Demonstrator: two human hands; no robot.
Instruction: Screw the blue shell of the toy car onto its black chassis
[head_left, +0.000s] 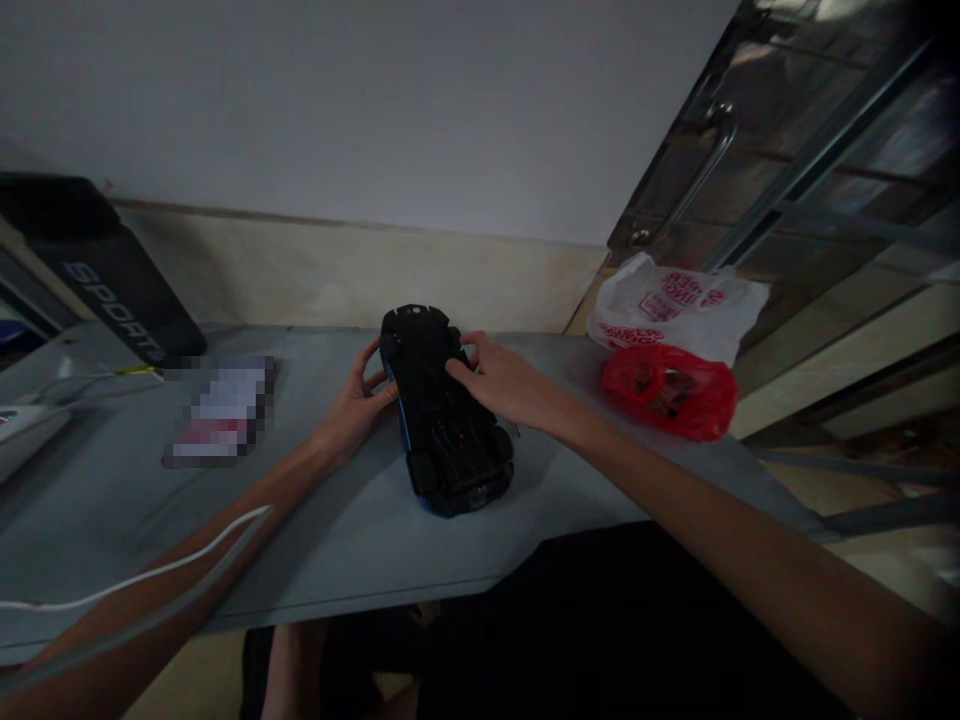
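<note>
Toy car lies underside up, on or just above the middle of the worktop, its near end toward the person. Nearest the view, dark clothing covers the lap and a white cable passes over the left forearm. Farther in, 2 hands meet the car: the left hand is part curled, fingers and thumb bracing the left side; the right hand is part closed over the right edge, thumb on the underside, fingers beyond.

As for progress, the car is already wheels-up and gripped; its chassis looks whole, and no detached panel or screw can be made out, so opening it, if called for, seems undone. The dim light hides finer detail.

To the left lies a pixelated flat object; to the right, a red plastic bag sits before a white plastic bag. A black case lettered "SPORT" leans near the wall behind.
</note>
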